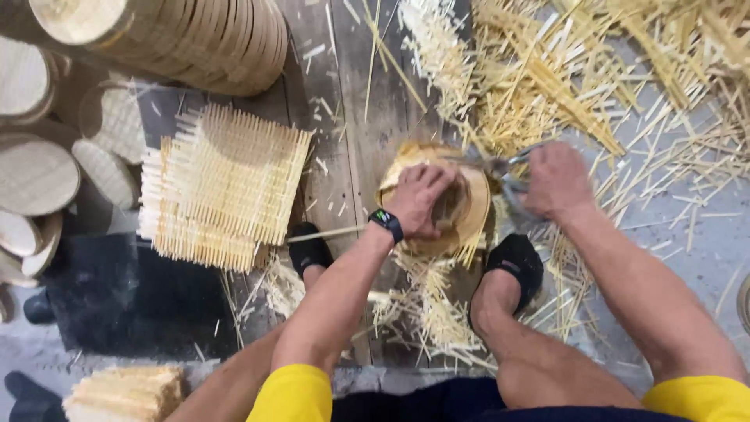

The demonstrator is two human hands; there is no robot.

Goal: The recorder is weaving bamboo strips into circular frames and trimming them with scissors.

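Left hand point(420, 199): closed down over the round woven bamboo disc point(469, 205), fingers curled on its top face, pressing it flat. One black wristwatch point(387, 223) on the wrist.
Right hand point(556, 180): wrapped around the handles of one pair of scissors point(504, 168); the blades point left and meet the upper right rim of the disc. How far the blades stand apart cannot be told, since they appear blurred.
Disc position: on the dark wooden floor planks point(355, 117), between the two hands and just ahead of the feet.
Feet: two, each in a black slipper; left slipper point(310, 248) beside the square mats, right slipper point(517, 264) just below the disc.
Square woven mats point(230, 184): one stack lying flat to the left of the disc, loose strip ends sticking out on all sides; layer count not readable.
Finished rounds: one long leaning stack point(195, 39) at top left; about six further flat rounds point(35, 172) scattered along the left edge.
Offcuts point(539, 86): one broad heap of pale bamboo slivers at upper right, and a smaller heap point(430, 305) between the feet.
Second mat bundle point(125, 395): one, at the bottom left corner.
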